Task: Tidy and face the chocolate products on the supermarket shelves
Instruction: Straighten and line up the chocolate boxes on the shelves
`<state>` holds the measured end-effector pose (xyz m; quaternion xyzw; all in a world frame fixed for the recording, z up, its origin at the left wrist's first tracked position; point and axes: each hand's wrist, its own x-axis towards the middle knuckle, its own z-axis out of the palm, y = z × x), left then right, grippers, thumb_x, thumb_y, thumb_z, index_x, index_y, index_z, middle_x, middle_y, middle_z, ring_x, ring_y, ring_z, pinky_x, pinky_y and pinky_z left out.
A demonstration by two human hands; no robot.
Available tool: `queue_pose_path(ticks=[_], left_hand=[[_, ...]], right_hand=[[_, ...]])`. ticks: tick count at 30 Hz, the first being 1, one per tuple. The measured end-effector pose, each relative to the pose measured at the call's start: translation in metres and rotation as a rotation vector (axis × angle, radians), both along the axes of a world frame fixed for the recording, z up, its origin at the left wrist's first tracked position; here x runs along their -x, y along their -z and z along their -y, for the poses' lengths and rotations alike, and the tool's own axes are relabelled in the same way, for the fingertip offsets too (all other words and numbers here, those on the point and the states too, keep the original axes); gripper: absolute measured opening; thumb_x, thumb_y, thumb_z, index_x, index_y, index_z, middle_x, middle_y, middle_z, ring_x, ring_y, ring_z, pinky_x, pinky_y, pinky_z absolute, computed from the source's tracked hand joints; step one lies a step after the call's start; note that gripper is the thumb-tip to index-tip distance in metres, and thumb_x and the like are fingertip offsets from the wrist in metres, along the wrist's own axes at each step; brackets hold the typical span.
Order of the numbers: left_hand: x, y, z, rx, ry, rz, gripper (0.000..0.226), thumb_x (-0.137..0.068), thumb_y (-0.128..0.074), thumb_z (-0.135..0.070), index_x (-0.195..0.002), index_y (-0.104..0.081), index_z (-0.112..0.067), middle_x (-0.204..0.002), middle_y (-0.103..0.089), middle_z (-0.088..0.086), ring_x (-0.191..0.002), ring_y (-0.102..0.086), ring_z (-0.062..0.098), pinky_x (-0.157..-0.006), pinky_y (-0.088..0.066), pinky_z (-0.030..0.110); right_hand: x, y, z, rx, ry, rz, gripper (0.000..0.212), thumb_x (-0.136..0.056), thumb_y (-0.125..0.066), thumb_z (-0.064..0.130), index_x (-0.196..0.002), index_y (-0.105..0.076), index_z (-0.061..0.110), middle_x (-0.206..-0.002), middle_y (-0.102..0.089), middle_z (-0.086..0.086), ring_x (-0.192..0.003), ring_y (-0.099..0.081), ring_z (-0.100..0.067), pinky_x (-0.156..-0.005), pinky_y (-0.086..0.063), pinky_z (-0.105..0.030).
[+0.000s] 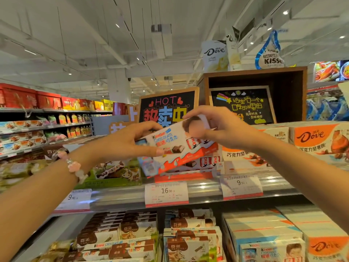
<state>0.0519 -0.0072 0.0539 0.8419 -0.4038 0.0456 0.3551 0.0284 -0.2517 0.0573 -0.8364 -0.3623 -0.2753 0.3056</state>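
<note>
A white and orange Kinder chocolate box [175,148] is held tilted in the air above the top shelf, its printed face toward me. My left hand [132,142] grips its left end, thumb under the front face. At the box's upper right corner, my right hand [217,127] pinches the edge. More Kinder boxes [205,163] lie stacked on the shelf right below it.
Orange Dove boxes [319,140] stand to the right, and a green cow-print chocolate tray [117,173] sits to the left. Price tags [166,193] line the shelf edge. Lower shelves hold brown chocolate packs [136,235]. Two chalkboard signs [241,106] stand behind.
</note>
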Motion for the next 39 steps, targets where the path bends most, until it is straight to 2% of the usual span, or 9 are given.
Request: queue_pose_path(ticks=[6, 11, 16, 19, 23, 29, 33, 36, 39], left_hand=[[-0.007, 0.001, -0.002, -0.027, -0.037, 0.054, 0.062, -0.074, -0.067, -0.031, -0.128, -0.04, -0.045, -0.118, -0.057, -0.009, -0.107, -0.058, 0.002, -0.078, -0.055, 0.023], [-0.009, 0.005, 0.001, -0.026, -0.06, 0.163, 0.053, -0.073, -0.061, -0.038, -0.119, -0.044, -0.056, -0.118, -0.05, -0.023, -0.107, -0.053, -0.002, -0.071, -0.057, 0.024], [-0.01, 0.007, 0.006, 0.021, -0.055, 0.257, 0.046, -0.08, -0.05, -0.038, -0.122, -0.041, -0.053, -0.118, -0.05, -0.03, -0.109, -0.051, -0.01, -0.071, -0.051, 0.01], [-0.011, 0.009, 0.007, -0.005, -0.076, 0.31, 0.045, -0.083, -0.05, -0.035, -0.121, -0.037, -0.055, -0.114, -0.045, -0.034, -0.102, -0.047, -0.021, -0.067, -0.049, 0.005], [-0.013, 0.01, 0.003, -0.056, -0.104, 0.391, 0.04, -0.086, -0.058, -0.023, -0.112, -0.044, -0.05, -0.117, -0.046, -0.03, -0.11, -0.043, -0.016, -0.073, -0.049, 0.006], [-0.02, 0.015, 0.001, -0.095, -0.178, 0.437, 0.035, -0.077, -0.072, -0.02, -0.102, -0.056, -0.038, -0.107, -0.057, -0.026, -0.103, -0.052, -0.004, -0.081, -0.051, 0.027], [-0.019, 0.016, 0.004, -0.052, -0.19, 0.39, 0.033, -0.076, -0.073, -0.016, -0.099, -0.057, -0.035, -0.108, -0.051, -0.036, -0.102, -0.049, -0.014, -0.075, -0.05, 0.021], [-0.018, 0.015, 0.005, -0.045, -0.203, 0.359, 0.032, -0.077, -0.071, -0.013, -0.1, -0.058, -0.03, -0.098, -0.061, -0.026, -0.101, -0.049, -0.016, -0.07, -0.052, 0.018], [-0.018, 0.014, 0.006, -0.066, -0.209, 0.349, 0.031, -0.078, -0.071, -0.013, -0.099, -0.057, -0.03, -0.102, -0.056, -0.026, -0.102, -0.048, -0.014, -0.07, -0.055, 0.02]], right_hand=[[0.004, 0.004, 0.027, -0.071, 0.056, -0.016, 0.034, -0.081, -0.065, 0.007, -0.111, -0.059, 0.022, -0.113, -0.057, 0.01, -0.104, -0.057, -0.003, -0.075, -0.053, -0.015], [0.002, 0.021, 0.033, -0.164, 0.062, -0.036, 0.039, -0.081, -0.065, 0.001, -0.1, -0.054, 0.034, -0.108, -0.055, 0.019, -0.098, -0.057, 0.001, -0.067, -0.05, -0.01], [-0.001, 0.026, 0.035, -0.202, 0.098, 0.069, 0.038, -0.082, -0.066, 0.006, -0.098, -0.051, 0.037, -0.101, -0.052, 0.025, -0.098, -0.052, 0.007, -0.07, -0.044, -0.002], [-0.007, 0.031, 0.036, -0.212, 0.099, 0.039, 0.041, -0.082, -0.066, 0.003, -0.099, -0.051, 0.037, -0.103, -0.053, 0.022, -0.102, -0.053, 0.0, -0.073, -0.049, -0.01], [-0.014, 0.038, 0.034, -0.144, 0.148, 0.053, 0.043, -0.08, -0.068, 0.004, -0.104, -0.052, 0.035, -0.101, -0.049, 0.028, -0.1, -0.05, 0.005, -0.074, -0.043, -0.002], [-0.022, 0.04, 0.028, -0.153, 0.106, -0.022, 0.043, -0.08, -0.067, 0.004, -0.109, -0.055, 0.034, -0.105, -0.052, 0.025, -0.108, -0.051, -0.006, -0.08, -0.052, -0.019], [-0.023, 0.038, 0.029, -0.142, 0.105, -0.025, 0.045, -0.079, -0.067, 0.003, -0.109, -0.054, 0.036, -0.105, -0.051, 0.027, -0.11, -0.051, -0.007, -0.08, -0.051, -0.018], [-0.024, 0.037, 0.029, -0.135, 0.099, -0.036, 0.045, -0.079, -0.068, 0.005, -0.108, -0.054, 0.037, -0.105, -0.051, 0.028, -0.111, -0.05, -0.005, -0.083, -0.052, -0.021], [-0.025, 0.036, 0.029, -0.129, 0.092, -0.043, 0.046, -0.079, -0.068, 0.004, -0.105, -0.054, 0.039, -0.105, -0.05, 0.029, -0.111, -0.05, -0.005, -0.081, -0.052, -0.019]])
